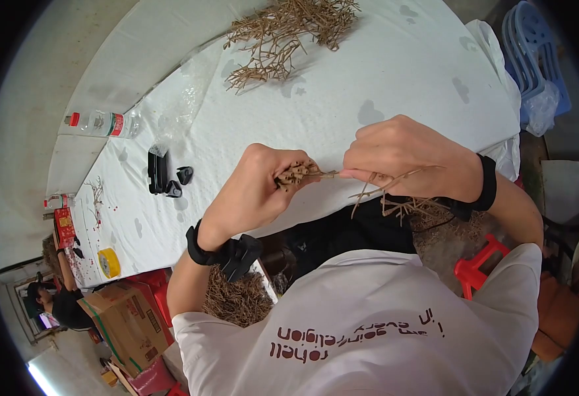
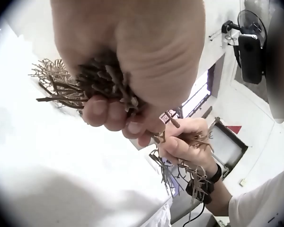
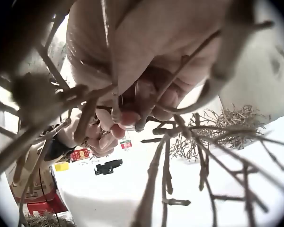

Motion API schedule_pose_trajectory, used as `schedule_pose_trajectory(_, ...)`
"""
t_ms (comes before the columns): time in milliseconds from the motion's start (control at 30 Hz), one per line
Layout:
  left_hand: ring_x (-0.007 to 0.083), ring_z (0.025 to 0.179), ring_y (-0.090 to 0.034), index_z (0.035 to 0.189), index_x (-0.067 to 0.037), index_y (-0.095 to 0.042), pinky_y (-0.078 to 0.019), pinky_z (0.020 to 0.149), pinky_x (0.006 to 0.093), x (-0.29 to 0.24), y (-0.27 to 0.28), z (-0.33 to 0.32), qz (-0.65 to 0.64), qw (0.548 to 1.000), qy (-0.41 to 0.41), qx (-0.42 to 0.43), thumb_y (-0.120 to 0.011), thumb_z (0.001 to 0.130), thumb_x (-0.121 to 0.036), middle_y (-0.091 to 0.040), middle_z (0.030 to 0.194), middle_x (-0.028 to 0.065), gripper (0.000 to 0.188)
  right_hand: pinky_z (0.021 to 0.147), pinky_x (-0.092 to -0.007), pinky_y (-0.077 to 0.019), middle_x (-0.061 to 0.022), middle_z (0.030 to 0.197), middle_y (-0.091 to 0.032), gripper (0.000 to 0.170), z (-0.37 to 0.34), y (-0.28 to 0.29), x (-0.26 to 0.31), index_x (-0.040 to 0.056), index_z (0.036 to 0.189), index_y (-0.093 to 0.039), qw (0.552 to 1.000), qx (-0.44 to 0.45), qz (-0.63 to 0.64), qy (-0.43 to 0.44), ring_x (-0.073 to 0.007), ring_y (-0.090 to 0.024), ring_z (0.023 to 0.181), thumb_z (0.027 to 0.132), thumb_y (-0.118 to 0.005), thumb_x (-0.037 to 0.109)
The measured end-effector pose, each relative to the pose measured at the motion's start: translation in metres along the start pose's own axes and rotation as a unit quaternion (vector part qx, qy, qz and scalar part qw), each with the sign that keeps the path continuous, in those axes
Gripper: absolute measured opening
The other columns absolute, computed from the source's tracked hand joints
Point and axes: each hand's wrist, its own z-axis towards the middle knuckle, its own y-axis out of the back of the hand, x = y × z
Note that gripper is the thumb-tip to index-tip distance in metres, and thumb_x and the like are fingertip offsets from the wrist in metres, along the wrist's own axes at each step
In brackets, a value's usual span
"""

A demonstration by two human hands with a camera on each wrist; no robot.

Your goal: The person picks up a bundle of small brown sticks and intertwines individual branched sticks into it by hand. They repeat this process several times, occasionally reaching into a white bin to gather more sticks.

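Observation:
My left hand (image 1: 253, 188) grips a bunch of short brown dried twig pieces (image 1: 296, 173) in its curled fingers. In the left wrist view the bunch (image 2: 104, 78) sticks out of the fist, its cut ends crowded together. Close beside it, my right hand (image 1: 411, 158) pinches a thin, forked dry branch (image 1: 405, 208) between thumb and fingers. A stem stretches between the two hands, over the table's near edge. The branch's side shoots (image 3: 201, 156) spread below the right hand and across the right wrist view.
A tangled pile of dry branches (image 1: 296, 30) lies on the white-covered table (image 1: 434, 79). A black case (image 1: 157, 170), plastic bottle (image 1: 101, 123) and yellow tape roll (image 1: 109, 263) stand leftward. More twigs (image 1: 237, 297) lie below. A red stool (image 1: 481, 264) is at right; another person (image 1: 68, 307) is far left.

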Motion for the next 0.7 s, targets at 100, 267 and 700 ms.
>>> schedule_pose_trajectory(100,0.0143,0.058,-0.051,0.092,0.006,-0.069,-0.0456,0.059,0.0285,0.023,0.017,-0.019,0.022,1.0,0.012,-0.013,-0.064,0.087,0.005,-0.069,0.071,0.0122,0.008,0.056,-0.0383,-0.0435,-0.0112,0.071,-0.056,0.011,-0.017,0.03,-0.016,0.0012,0.087,-0.063,0.998,-0.017,-0.01,-0.053,-0.0267,-0.057,0.065,0.093,-0.065,0.011)
schedule_pose_trajectory(267,0.0082,0.061,-0.051,0.09,0.007,-0.069,-0.0444,0.058,0.0262,0.03,0.037,-0.044,0.011,0.973,0.188,-0.131,-0.068,0.088,0.003,-0.062,0.066,0.0046,0.005,0.06,-0.0278,-0.043,-0.0102,0.072,-0.057,0.014,-0.039,0.046,-0.037,-0.0021,0.091,-0.061,0.958,-0.144,0.083,-0.233,-0.017,-0.057,0.064,0.098,-0.059,0.009)
schedule_pose_trajectory(700,0.0036,0.056,-0.039,0.069,-0.003,-0.053,-0.0331,0.051,0.023,0.01,-0.016,0.016,-0.064,0.979,0.052,-0.185,-0.09,0.076,-0.014,-0.046,0.058,-0.0054,0.039,0.068,-0.0279,-0.0488,-0.0051,0.081,-0.064,0.014,-0.003,0.022,-0.014,-0.0017,0.094,-0.056,0.944,-0.106,0.113,-0.29,-0.0122,-0.067,0.076,0.101,-0.055,0.01)
